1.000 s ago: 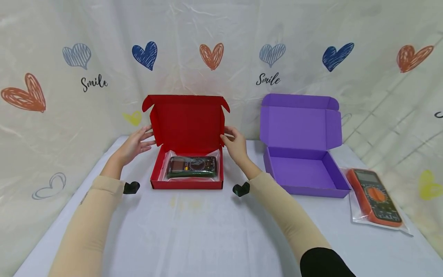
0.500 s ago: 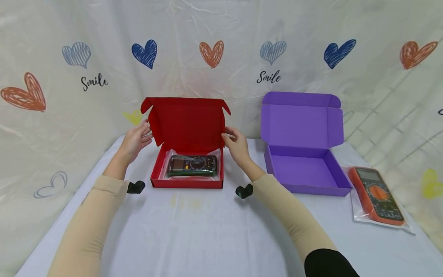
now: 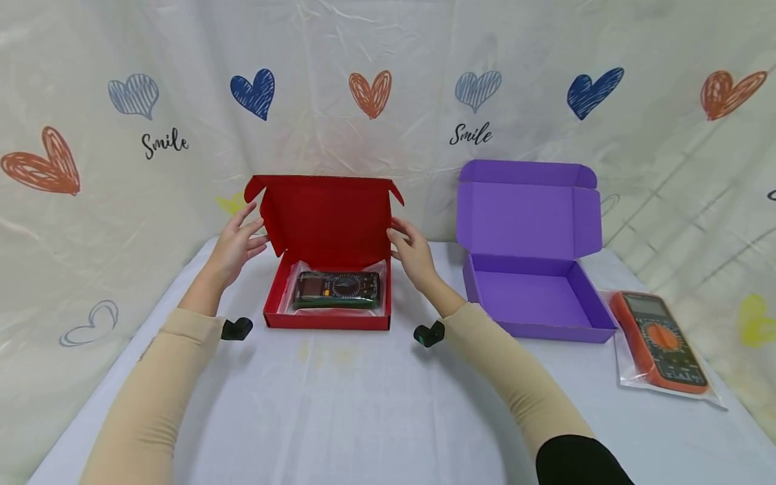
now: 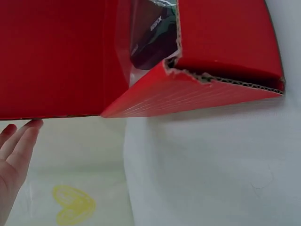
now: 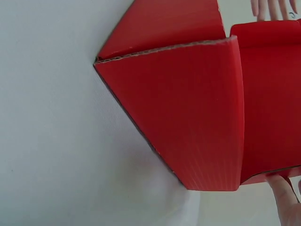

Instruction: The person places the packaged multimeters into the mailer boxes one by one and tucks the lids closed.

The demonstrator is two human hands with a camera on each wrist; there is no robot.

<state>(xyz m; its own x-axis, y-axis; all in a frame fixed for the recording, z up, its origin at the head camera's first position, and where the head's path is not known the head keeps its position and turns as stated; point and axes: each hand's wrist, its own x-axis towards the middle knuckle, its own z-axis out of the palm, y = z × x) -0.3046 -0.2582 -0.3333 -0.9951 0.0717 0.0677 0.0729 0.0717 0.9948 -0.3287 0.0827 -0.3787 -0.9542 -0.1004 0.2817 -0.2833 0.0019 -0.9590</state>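
Observation:
A red cardboard box (image 3: 329,322) stands with its lid (image 3: 330,212) raised and tilted back. Inside lies a dark multimeter (image 3: 336,289) in a clear plastic bag. At the lid's left edge is my left hand (image 3: 233,252), fingers spread and fairly straight; in the left wrist view its fingertips (image 4: 35,123) meet the lid's edge. On the opposite side, my right hand (image 3: 414,256) has its fingertips at the lid's right side flap. The right wrist view shows one finger (image 5: 282,195) against that flap, and most of the hand is out of frame.
To the right stands an open purple box (image 3: 527,289) with nothing in it. Beside its front right corner lies an orange multimeter (image 3: 661,343) in a clear bag. A white cloth covers the table (image 3: 339,417), with a heart-printed curtain (image 3: 412,40) behind it.
The red lid has tipped slightly forward and its top edge sits lower. My left hand has moved up and in to the lid's edge; the right hand has stayed at the flap.

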